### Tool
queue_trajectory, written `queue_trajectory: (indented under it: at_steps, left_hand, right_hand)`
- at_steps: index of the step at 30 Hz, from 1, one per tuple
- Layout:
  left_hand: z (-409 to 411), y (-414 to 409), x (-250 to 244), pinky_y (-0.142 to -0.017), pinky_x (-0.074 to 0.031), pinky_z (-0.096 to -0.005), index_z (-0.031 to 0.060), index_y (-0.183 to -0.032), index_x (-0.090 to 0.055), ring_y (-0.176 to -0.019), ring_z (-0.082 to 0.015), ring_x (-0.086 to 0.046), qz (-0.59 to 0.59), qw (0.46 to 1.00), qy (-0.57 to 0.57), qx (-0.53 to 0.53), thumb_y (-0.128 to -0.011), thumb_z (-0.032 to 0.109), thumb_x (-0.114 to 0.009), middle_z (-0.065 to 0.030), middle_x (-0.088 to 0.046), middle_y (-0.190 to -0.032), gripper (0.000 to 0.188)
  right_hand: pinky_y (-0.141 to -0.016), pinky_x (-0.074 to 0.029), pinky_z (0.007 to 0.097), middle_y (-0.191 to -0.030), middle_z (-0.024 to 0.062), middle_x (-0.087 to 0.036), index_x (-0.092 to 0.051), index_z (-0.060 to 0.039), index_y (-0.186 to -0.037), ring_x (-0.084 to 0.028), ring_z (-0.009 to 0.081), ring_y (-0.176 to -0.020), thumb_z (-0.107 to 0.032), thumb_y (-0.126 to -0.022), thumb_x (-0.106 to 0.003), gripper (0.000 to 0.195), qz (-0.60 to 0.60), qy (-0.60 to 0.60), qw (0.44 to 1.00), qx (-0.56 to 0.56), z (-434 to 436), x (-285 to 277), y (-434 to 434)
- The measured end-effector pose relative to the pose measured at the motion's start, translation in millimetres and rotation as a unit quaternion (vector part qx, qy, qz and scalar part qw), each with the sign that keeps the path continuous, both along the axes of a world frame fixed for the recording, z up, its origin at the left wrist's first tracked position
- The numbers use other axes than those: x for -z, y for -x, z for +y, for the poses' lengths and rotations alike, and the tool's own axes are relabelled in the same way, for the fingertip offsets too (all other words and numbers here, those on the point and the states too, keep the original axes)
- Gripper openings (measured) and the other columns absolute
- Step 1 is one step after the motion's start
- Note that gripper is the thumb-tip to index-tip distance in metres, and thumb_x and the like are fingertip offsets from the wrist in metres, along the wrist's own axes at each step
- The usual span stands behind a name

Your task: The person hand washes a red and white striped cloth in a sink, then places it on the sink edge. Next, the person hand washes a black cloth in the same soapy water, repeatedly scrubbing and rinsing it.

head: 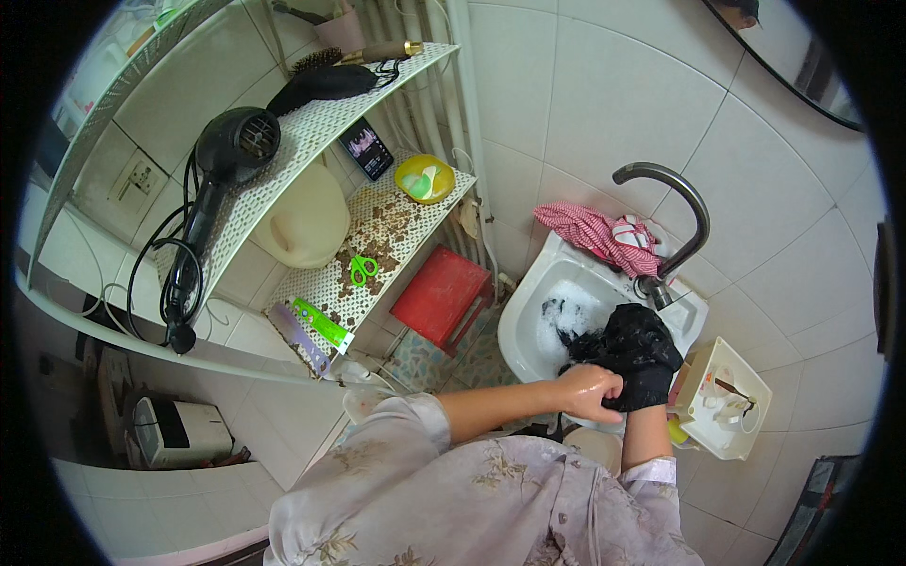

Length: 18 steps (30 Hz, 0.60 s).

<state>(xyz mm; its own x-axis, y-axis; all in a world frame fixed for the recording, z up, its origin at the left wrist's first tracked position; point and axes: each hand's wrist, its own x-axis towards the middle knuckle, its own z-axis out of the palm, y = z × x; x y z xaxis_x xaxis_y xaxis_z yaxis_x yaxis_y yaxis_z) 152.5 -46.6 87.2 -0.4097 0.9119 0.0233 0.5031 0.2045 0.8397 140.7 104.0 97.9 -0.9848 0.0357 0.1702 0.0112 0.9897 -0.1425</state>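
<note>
Wet black fabric [633,354] covers my right hand and wrist, above my bare right forearm [648,430], so the fingers are hidden. My left hand [591,393] is wet, its fingers curled on the lower left edge of the fabric beside the right wrist. Both hands are over the near right part of a white washbasin [515,332]. White suds [566,315] and dark strands of the fabric lie in the basin. A curved metal faucet [697,212] rises behind the fabric, and a red-and-white striped cloth [587,226] lies on the basin's back rim.
Left of the basin is a red stool [442,297]. A perforated shelf holds a hair dryer [219,163]; the lower one holds green scissors [363,270], a green tube [320,324], a phone [366,148] and a yellow soap dish [425,178]. A cream plastic holder [757,389] is at right.
</note>
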Motion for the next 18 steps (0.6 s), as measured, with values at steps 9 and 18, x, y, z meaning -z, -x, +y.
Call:
queue_trajectory:
  at_steps: [9,18]
  left_hand:
    - [25.3,-0.6,55.4,-0.083,-0.043,-0.0367,-0.0058,-0.106,-0.047,-0.093,-0.0324,-0.056,-0.163,0.971,-0.16,-0.073,-0.07,0.004,-0.053,-0.0219,-0.056,-0.097,0.038]
    - [-4.1,85.7,26.0,-0.064,-0.044,-0.0302,-0.0011,-0.082,-0.06,-0.065,-0.0142,-0.054,-0.123,0.974,-0.119,-0.151,-0.07,0.005,-0.061,-0.012,-0.06,-0.071,0.013]
  right_hand:
    - [-0.07,-0.046,0.0337,-0.086,0.0107,-0.061,-0.06,-0.0146,-0.099,-0.058,0.0254,-0.083,-0.032,-0.078,-0.053,0.028,0.001,-0.01,0.999,-0.042,1.3,-21.3,18.2]
    - [-0.068,-0.047,0.0266,-0.085,0.0022,-0.064,-0.061,-0.0127,-0.098,-0.06,0.0151,-0.076,-0.028,-0.082,-0.054,0.023,-0.197,0.673,0.692,0.173,38.9,25.2,-29.8]
